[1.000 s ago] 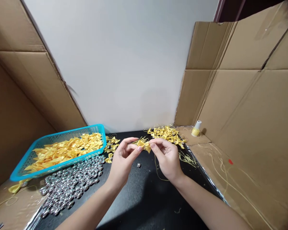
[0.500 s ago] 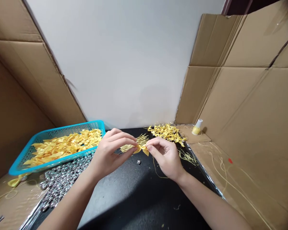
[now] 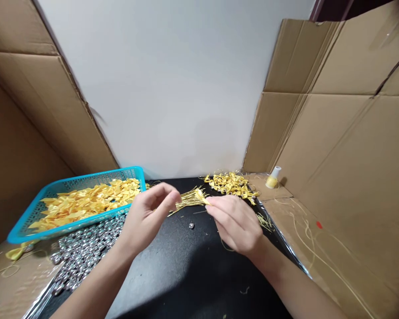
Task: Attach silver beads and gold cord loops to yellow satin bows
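My right hand pinches a yellow ribbon bow between thumb and fingertips, with a thin yellow thread trailing below that hand. My left hand is a short way to the left of the bow, its fingers curled and the thumb near the index fingertip. Whatever those fingertips hold, if anything, is too small to make out. Behind the hands lies a bundle of gold wire ties on the black tabletop. One silver bead rests on the table just below the bow.
At left, a blue basket holds many yellow ribbon bows. Silver beads are heaped beside it. Finished-looking bows with beads are piled at the back right, near a thread spool. Cardboard walls flank the table.
My left hand has come off the bow, turned over and drawn back leftward. My right hand has rolled over and keeps the bow, which is now turned upright.
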A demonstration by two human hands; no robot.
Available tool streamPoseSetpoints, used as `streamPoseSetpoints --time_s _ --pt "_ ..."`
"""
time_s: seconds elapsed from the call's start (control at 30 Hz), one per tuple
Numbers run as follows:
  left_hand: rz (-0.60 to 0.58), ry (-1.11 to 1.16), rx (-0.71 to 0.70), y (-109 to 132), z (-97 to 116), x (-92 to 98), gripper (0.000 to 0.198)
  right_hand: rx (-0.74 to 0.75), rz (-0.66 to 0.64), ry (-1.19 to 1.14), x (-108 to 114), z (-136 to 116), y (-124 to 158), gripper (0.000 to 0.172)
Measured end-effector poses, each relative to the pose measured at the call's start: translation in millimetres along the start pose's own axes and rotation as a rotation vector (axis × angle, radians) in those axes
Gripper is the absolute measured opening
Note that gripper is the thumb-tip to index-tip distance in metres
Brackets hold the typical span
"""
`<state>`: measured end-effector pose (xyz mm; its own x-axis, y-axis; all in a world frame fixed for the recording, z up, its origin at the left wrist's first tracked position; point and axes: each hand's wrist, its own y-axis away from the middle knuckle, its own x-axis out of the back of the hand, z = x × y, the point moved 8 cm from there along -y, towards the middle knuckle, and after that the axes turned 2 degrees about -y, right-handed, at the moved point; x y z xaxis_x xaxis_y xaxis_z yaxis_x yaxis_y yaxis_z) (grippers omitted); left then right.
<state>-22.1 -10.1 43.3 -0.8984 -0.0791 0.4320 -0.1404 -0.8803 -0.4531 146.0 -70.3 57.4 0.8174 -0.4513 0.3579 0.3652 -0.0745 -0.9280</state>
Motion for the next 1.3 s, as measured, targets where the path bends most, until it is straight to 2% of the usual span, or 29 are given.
streamPoseSetpoints --time_s 0.07,0.13,0.27,0.43,0.53,0.67,0.77,0.9,1.0,1.13,1.3 --pt "-0.163 0.191 0.131 5.7 -4.6 -17.7 0.033 0.128 0.035 0.072 1.4 -7.9 2.9 0.022" --pt "-0.223 0.352 0.201 10.5 -4.4 -29.2 0.032 0.217 0.05 0.088 0.0 -12.9 4.8 0.019" --pt "-0.165 0.439 0.267 13.5 -5.3 -34.9 0.031 0.261 0.037 0.118 -5.6 -16.3 4.3 0.017" --pt "-0.13 0.43 0.243 12.4 -7.1 -32.8 0.03 0.23 -0.009 0.125 -12.6 -17.1 4.7 0.015" --pt "-0.116 0.449 0.221 11.3 -9.9 -30.6 0.03 0.102 0.027 -0.049 -7.6 -7.3 2.6 0.016" --pt "-0.078 0.419 0.201 9.7 -11.7 -27.3 0.031 -0.402 0.155 -0.29 3.4 29.2 4.7 0.015" --pt "-0.049 0.386 0.21 9.5 -12.3 -26.7 0.034 -0.668 0.098 -0.367 -1.0 39.1 11.4 0.01" --pt "-0.022 0.44 0.235 9.8 -12.1 -28.7 0.016 -0.74 -0.053 -0.442 -9.2 29.4 12.3 0.013" --pt "-0.019 0.507 0.227 9.6 -9.3 -31.4 0.022 -0.748 -0.124 -0.487 -12.2 21.9 10.3 0.015" --pt "-0.027 0.523 0.205 10.8 -5.3 -35.0 0.019 -0.698 -0.058 -0.398 -3.7 18.7 2.2 0.014" --pt "-0.039 0.494 0.175 13.6 -1.3 -38.9 0.017 -0.695 0.008 -0.487 -7.7 20.4 1.6 0.014"
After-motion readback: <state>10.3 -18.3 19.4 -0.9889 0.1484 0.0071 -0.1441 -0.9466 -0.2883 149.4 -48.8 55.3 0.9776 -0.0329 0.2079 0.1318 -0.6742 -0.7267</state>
